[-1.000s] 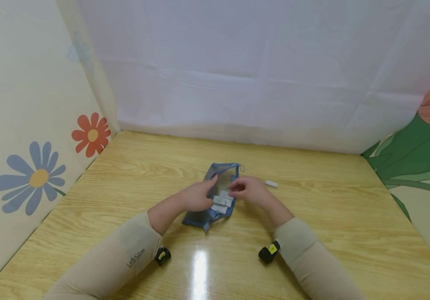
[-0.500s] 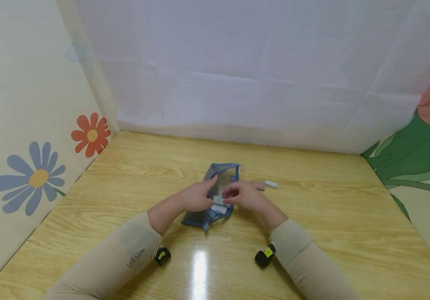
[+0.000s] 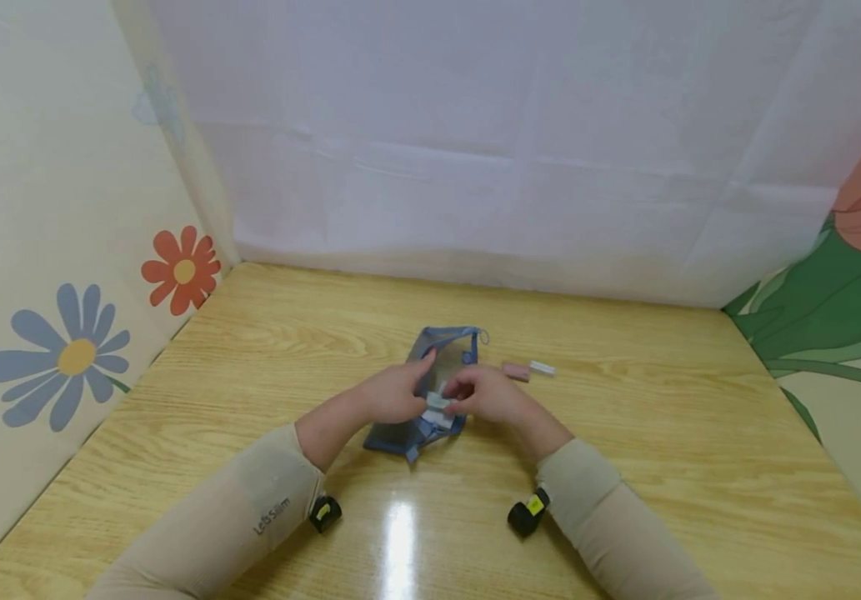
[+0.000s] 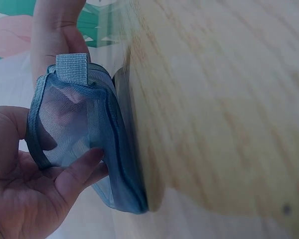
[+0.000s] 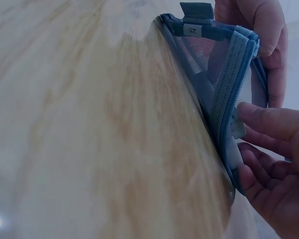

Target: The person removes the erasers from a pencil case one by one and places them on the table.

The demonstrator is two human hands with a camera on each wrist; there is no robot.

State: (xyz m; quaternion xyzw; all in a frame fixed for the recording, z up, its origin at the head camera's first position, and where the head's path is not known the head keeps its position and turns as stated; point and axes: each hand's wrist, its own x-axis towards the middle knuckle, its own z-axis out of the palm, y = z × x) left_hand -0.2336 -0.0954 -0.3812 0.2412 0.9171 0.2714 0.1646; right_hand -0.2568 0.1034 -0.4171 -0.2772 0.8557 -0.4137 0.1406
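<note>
Rummaging in a blue mesh zip pouch (image 3: pixel 391 436) like this, I'd let the left hand (image 3: pixel 392 394) do the boring job: it's gripping one edge, which should keep the mouth wide. The right hand (image 3: pixel 493 394) has its fingers curved in by the pale blocks (image 3: pixel 438 419) (can't tell if it's pinching one). I'd handle one at a time, fingertips clear of the zip. The pouch is on the worktop (image 3: pixel 625 408), left of a pink block (image 3: pixel 516 372).
</note>
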